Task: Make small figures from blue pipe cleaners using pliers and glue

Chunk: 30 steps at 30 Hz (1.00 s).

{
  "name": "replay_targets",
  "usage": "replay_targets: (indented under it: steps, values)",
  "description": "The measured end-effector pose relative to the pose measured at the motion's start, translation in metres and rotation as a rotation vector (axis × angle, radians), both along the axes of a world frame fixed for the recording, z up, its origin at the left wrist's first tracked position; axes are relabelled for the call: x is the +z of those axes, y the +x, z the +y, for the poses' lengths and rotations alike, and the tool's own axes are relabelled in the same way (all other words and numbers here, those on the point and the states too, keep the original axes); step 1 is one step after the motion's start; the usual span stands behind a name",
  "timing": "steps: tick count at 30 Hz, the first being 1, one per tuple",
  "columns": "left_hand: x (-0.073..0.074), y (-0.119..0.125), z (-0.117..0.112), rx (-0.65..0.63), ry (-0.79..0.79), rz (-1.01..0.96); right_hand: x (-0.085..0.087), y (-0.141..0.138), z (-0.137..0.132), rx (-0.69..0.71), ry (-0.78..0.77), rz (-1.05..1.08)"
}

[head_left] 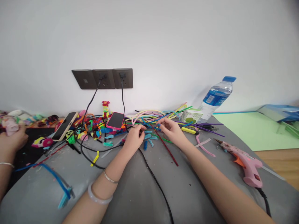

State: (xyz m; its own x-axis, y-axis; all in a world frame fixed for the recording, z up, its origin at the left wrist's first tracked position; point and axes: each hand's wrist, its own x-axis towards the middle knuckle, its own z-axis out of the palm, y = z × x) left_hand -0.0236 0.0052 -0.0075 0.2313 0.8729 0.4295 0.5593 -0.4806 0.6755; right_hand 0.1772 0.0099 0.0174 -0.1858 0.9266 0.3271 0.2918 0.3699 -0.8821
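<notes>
My left hand [135, 137] and my right hand [170, 128] meet over a tangle of coloured pipe cleaners [154, 116] near the back of the grey table [130, 193]. The fingers of both hands are curled in a pinch on a thin blue pipe cleaner [152, 123] between them. Short teal and blue bent pieces [147, 139] lie just under the hands. A dark red pipe cleaner [166, 148] runs diagonally beneath my right wrist. My left wrist wears two bangles.
A pink glue gun [245, 161] lies at right, its black cord trailing off. A water bottle [216, 98], a small green box [192, 116], two phones [115, 120] [64, 126] on charging cables and wall sockets [102, 78] stand behind. Another person's hand [12, 141] is at far left.
</notes>
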Motion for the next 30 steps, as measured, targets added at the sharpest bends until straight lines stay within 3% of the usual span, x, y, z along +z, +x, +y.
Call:
replay_targets:
  steps: [4,11,15,18,23,30]
  values:
    - [0.001,-0.001,-0.002,0.041,-0.002,0.028,0.000,0.002,0.000,-0.025,0.002,-0.020]
    - [0.004,0.004,-0.014,0.102,0.048,0.315,-0.003,0.004,0.001,-0.070,-0.004,-0.036]
    - [0.004,0.004,-0.014,0.103,-0.015,0.350,-0.004,0.003,0.001,-0.068,0.002,-0.051]
    - [0.009,0.005,-0.014,0.063,-0.071,0.306,-0.004,0.003,0.001,-0.083,0.018,-0.062]
    - [0.019,0.009,-0.019,-0.053,0.005,0.172,-0.004,0.001,-0.001,-0.112,0.052,-0.085]
    - [0.017,0.011,-0.015,-0.113,-0.072,-0.099,-0.002,-0.002,-0.002,-0.140,0.111,-0.122]
